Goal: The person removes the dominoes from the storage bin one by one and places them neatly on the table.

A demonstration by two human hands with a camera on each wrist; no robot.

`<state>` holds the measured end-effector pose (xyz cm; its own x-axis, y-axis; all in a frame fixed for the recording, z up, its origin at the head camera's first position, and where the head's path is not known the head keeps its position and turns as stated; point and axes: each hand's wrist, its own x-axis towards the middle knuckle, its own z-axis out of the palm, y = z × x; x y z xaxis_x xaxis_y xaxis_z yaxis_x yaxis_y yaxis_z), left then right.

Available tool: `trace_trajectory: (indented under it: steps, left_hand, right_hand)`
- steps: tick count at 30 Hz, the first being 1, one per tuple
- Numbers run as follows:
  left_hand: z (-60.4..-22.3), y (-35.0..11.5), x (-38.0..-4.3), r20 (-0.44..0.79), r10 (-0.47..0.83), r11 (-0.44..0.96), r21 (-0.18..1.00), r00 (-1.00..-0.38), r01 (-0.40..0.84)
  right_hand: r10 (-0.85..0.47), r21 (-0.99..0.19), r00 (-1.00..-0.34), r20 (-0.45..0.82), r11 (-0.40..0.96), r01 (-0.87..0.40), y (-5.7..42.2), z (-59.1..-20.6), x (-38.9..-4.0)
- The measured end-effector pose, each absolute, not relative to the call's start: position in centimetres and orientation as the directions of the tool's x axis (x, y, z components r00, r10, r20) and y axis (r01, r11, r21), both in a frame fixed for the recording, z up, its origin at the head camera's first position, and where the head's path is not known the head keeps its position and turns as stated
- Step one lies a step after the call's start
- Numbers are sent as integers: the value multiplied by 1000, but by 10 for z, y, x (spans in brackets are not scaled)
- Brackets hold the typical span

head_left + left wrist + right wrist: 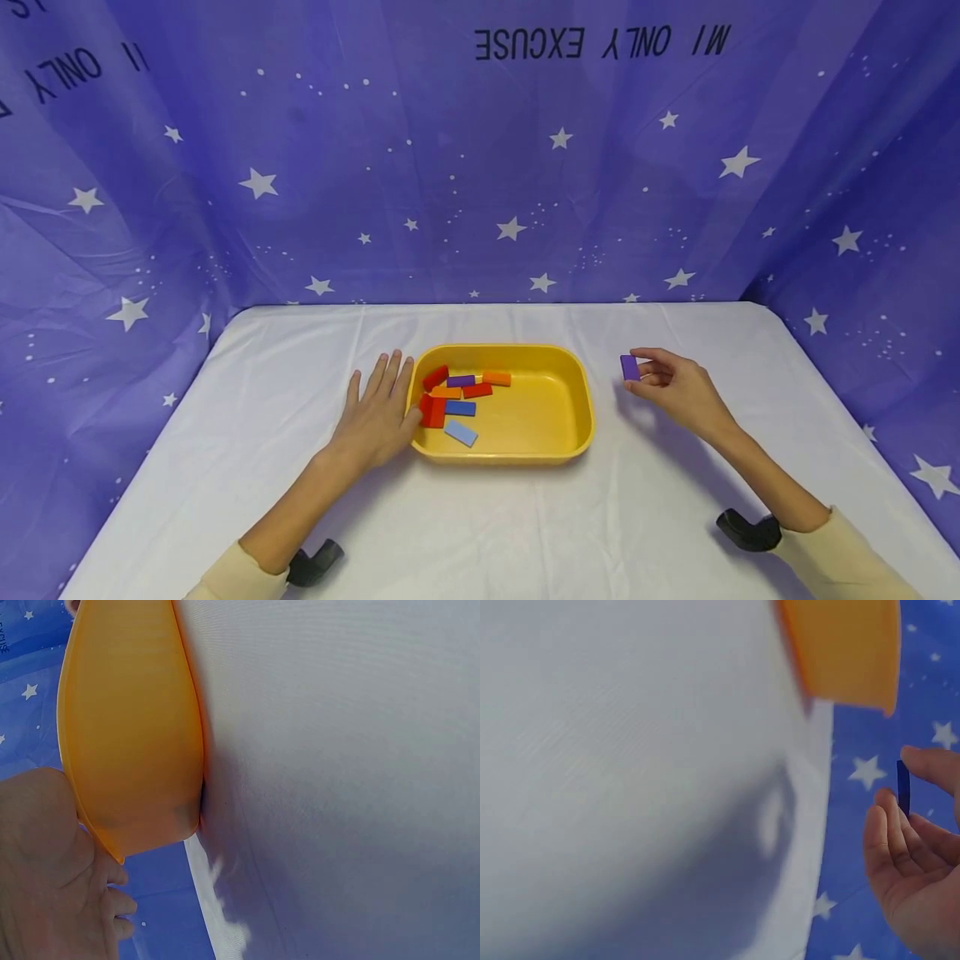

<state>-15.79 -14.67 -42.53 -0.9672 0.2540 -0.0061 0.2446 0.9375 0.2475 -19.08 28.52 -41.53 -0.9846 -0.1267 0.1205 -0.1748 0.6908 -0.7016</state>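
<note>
A yellow tray [525,458] stands mid-table with several small flat blocks gathered at its left end. Among them are a light blue block [461,433], a blue block [460,408], an orange block [497,378], a purple block [461,381] and a red block [477,390]. My left hand [378,421] lies along the tray's left rim, fingers straight, thumb over the edge. Off to the tray's right, my right hand [678,387] pinches another purple block [629,367] between thumb and fingers. In the right wrist view that block [904,787] appears edge-on, dark blue.
A white cloth [525,533] covers the table. Behind and on both sides hangs a purple curtain [450,167] with white stars and lettering. Black curved pieces, a left one [315,564] and a right one [748,530], sit by the sleeve cuffs.
</note>
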Motion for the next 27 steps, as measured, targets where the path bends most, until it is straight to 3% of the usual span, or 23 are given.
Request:
trace_trajectory:
  steps: [9,27]
  left_hand:
    - [-427,-147,-158,7,262,934,248,-965,256]
    - [-426,-147,-159,9,262,936,242,-965,256]
  right_hand:
    - [-126,-681,-991,38,723,-118,309,-442,-200]
    - [-172,-634,-985,29,759,-151,310,-460,-218]
